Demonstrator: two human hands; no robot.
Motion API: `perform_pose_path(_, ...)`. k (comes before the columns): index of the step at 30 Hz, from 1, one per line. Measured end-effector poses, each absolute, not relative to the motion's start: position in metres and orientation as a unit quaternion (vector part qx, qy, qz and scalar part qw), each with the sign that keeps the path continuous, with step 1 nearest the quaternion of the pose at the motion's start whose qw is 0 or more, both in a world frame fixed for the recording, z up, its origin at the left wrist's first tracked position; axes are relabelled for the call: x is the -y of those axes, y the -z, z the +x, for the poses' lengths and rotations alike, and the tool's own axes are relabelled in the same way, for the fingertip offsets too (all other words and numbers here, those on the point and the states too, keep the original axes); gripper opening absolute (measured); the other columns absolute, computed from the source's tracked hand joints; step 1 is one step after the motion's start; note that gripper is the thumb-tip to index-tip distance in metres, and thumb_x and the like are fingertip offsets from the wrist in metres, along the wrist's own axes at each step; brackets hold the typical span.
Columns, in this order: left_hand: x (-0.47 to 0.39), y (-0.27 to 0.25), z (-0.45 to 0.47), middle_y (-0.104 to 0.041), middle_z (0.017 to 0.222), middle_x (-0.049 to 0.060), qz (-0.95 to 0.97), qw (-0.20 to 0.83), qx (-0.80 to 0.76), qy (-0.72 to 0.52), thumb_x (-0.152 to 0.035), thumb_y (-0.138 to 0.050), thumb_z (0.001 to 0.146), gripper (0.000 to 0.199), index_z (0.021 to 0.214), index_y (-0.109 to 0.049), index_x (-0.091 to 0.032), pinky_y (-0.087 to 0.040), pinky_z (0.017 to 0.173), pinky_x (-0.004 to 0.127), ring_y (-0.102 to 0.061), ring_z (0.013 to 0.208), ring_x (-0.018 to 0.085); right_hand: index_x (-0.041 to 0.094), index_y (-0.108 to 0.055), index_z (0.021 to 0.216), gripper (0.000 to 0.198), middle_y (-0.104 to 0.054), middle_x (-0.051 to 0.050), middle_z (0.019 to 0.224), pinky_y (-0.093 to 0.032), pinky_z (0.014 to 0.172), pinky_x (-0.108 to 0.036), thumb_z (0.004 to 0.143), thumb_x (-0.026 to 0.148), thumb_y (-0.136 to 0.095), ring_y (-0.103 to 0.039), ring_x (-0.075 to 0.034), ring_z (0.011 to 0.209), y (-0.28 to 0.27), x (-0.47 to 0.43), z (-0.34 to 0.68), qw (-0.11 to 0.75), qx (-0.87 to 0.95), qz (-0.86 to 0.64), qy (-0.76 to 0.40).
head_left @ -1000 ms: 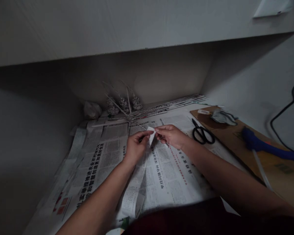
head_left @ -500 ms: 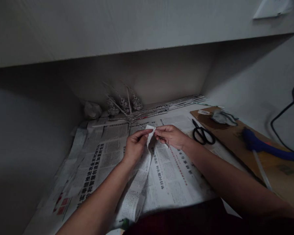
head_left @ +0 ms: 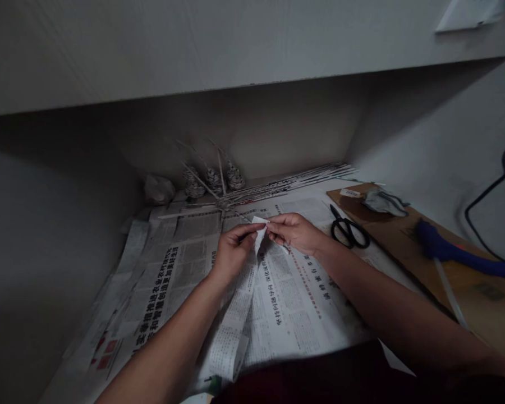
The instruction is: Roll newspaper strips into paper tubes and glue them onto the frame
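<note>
"So, taking the scissors as landmark, where is the paper strip?"

"Left of them, top end up in the fingers. The rest slopes over the newspaper to a loose curl, nearer the worker than the scissors lie"

"Fingers?"

"Left hand: thumb and forefinger narrow, pinching the white end. Right hand, between that end and the scissors: tips drawn together at the same spot, others curled. Pale tip below them; can't tell whose"

"How to do it well?"

"Judging by the pinch, it's a fold or the start of a roll. I'd want both grips close together, light even tension, edges kept in line. Tail left slack so it doesn't twist. Newsprint would likely tear under a hard tug"

"Materials?"

"Strip: thin, matte, limp, finely printed. Left of the scissors and farther back, slim rods, straight, mottled grey. Beyond, farther left, three bulbous forms, ridged, thin stalks rising. Right of the scissors, flat brown cardboard bearing a smooth blue tool. Scissors themselves: black, looped handles, pointed"
</note>
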State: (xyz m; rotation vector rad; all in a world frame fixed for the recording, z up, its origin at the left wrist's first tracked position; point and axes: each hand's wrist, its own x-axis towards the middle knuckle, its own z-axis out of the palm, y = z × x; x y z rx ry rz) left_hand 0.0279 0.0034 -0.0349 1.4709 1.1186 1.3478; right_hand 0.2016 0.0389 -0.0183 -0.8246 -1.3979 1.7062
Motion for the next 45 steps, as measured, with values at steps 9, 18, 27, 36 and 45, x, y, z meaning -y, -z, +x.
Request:
perform_pose_path(9, -0.004, 0.038, 0.027, -0.071, 0.102, 0.008, 0.603, 0.405, -0.435, -0.532, -0.021, -0.061, 0.077, 0.023, 0.096, -0.072, -0.02, -0.045, 0.09, 0.036, -0.063, 0.096, 0.021, 0.011, -0.068, 0.073, 0.032, -0.055, 0.002, 0.055, -0.027, 0.037, -0.018, 0.071, 0.043, -0.07, -0.041, -0.003, 0.041, 0.023, -0.041, 0.2, 0.406, 0.568, -0.366, -0.615)
perform_pose_path(18, -0.004, 0.039, 0.028, -0.071, 0.099, 0.008, 0.622, 0.398, -0.425, -0.523, -0.022, -0.061, 0.077, 0.021, 0.093, -0.073, -0.02, -0.045, 0.088, 0.034, -0.064, 0.094, 0.02, 0.011, -0.068, 0.072, 0.029, -0.053, 0.003, 0.05, -0.026, 0.037, -0.018, 0.07, 0.04, -0.071, -0.038, -0.004, 0.04, 0.026, -0.042, 0.198, 0.429, 0.561, -0.395, -0.587)
perform_pose_path(27, -0.005, 0.038, 0.026, -0.07, 0.105, 0.008, 0.567, 0.46, -0.423, -0.537, -0.024, -0.065, 0.075, 0.026, 0.1, -0.071, -0.019, -0.044, 0.091, 0.038, -0.063, 0.097, 0.022, 0.013, -0.07, 0.084, 0.028, -0.061, -0.003, 0.068, -0.032, 0.042, -0.017, 0.069, 0.036, -0.073, -0.053, -0.009, 0.059, 0.022, -0.044, 0.208, 0.369, 0.512, -0.296, -0.717)
perform_pose_path(36, -0.005, 0.038, 0.025, -0.069, 0.107, 0.007, 0.603, 0.437, -0.416, -0.521, -0.021, -0.061, 0.077, 0.025, 0.101, -0.072, -0.021, -0.043, 0.093, 0.034, -0.062, 0.1, 0.02, 0.011, -0.069, 0.081, 0.029, -0.057, 0.001, 0.058, -0.027, 0.036, -0.018, 0.07, 0.038, -0.072, -0.04, -0.004, 0.041, 0.023, -0.043, 0.206, 0.378, 0.546, -0.331, -0.67)
perform_pose_path(45, -0.006, 0.036, 0.024, -0.069, 0.105, 0.007, 0.656, 0.376, -0.404, -0.514, -0.017, -0.057, 0.079, 0.026, 0.1, -0.072, -0.023, -0.043, 0.093, 0.036, -0.06, 0.101, 0.02, 0.012, -0.071, 0.082, 0.028, -0.056, 0.001, 0.059, -0.031, 0.038, -0.018, 0.069, 0.037, -0.073, -0.043, -0.004, 0.044, 0.022, -0.042, 0.204, 0.392, 0.542, -0.335, -0.663)
